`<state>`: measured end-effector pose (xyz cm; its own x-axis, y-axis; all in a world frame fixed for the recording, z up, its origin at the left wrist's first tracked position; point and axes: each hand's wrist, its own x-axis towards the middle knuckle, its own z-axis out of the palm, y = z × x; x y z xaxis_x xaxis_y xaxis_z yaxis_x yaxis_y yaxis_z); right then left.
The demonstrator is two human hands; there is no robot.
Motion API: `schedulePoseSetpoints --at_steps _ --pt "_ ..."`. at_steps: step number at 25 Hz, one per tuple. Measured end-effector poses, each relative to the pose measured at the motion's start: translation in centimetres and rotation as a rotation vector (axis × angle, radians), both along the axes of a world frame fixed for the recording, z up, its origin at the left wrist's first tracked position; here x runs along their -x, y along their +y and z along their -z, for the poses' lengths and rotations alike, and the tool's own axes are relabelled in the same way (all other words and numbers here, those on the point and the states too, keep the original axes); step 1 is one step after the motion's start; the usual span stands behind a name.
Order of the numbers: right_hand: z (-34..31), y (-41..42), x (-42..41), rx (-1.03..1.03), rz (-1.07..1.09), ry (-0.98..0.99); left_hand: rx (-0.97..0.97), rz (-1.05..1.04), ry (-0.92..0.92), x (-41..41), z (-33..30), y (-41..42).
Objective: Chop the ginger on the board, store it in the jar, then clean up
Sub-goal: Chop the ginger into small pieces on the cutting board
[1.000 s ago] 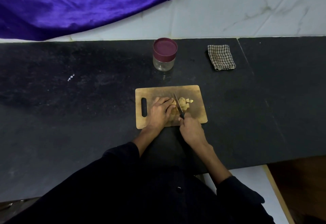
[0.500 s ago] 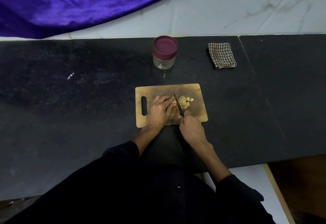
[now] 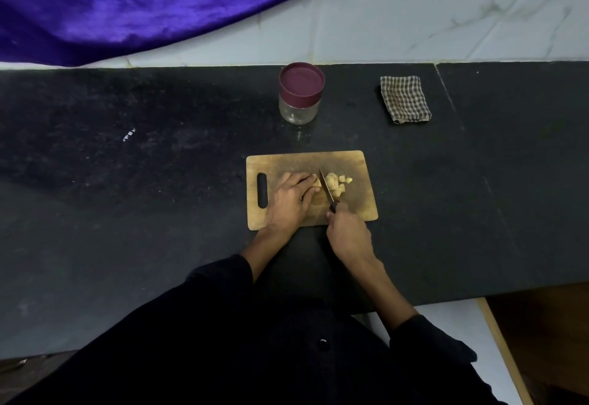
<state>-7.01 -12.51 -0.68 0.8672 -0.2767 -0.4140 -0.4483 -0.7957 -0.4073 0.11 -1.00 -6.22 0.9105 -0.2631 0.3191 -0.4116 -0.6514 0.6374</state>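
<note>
Right hand (image 3: 349,235): wrapped round knife (image 3: 325,188) handle, blade on the ginger (image 3: 335,185). Left hand (image 3: 291,198): fingers pressed on the uncut piece beside the blade, steadying it. Cut chunks: right of blade, on board (image 3: 360,168). Jar (image 3: 301,92): lid on, behind board, within reach. Checked cloth (image 3: 404,99): further right on the counter (image 3: 127,181), likely for wiping.
</note>
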Motion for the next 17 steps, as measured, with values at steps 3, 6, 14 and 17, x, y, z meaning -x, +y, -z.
schedulePoseSetpoints --at_steps 3,6,14,17 --pt "0.07 0.04 0.02 -0.033 -0.009 -0.037 -0.005 -0.004 -0.008 -0.15 0.09 0.12" --pt "-0.05 0.25 -0.06 -0.049 -0.018 -0.062 0.001 -0.004 -0.016 -0.16 0.28 0.08" --pt "-0.34 0.16 -0.17 -0.073 -0.032 -0.074 -0.023 0.006 -0.022 -0.2 0.59 0.17" --pt "-0.39 0.2 -0.26 -0.052 -0.036 -0.071 -0.034 0.001 -0.019 -0.19 0.54 0.16"
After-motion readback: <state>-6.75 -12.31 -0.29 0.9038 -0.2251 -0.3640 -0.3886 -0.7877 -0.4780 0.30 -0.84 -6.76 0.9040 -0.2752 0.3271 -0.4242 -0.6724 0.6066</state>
